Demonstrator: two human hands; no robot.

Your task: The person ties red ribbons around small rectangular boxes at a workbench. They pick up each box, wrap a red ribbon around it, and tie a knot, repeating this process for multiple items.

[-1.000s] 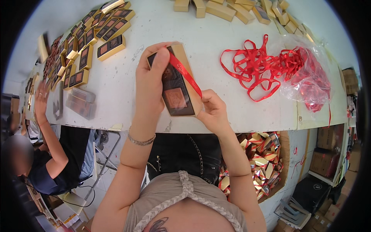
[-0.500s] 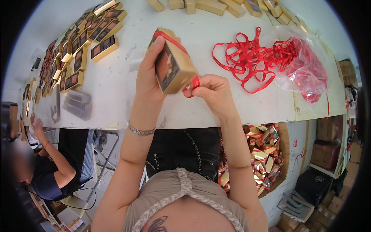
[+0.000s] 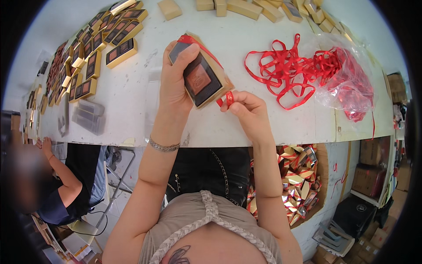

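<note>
Above the white table, my left hand (image 3: 174,79) grips a gold box (image 3: 202,78) with a dark, windowed front showing an orange-brown panel. A red ribbon (image 3: 206,51) crosses its top corner and runs down along its right side. Between the thumb and fingers of my right hand (image 3: 248,110), a loop of that ribbon is pinched at the box's lower right corner. Farther right lies a loose tangle of red ribbons (image 3: 281,66), trailing into a clear plastic bag (image 3: 351,83) that holds more of them.
Many gold boxes (image 3: 121,53) lie heaped at the left, beside a clear plastic case (image 3: 89,118). More boxes (image 3: 241,8) line the far edge. Under the table, a carton (image 3: 323,185) holds ribboned boxes. A person (image 3: 57,189) sits at the left.
The box has turned so its windowed front faces up more. Both hands have shifted slightly right, the right one still pinching the ribbon. The person at left has lowered a hand.
</note>
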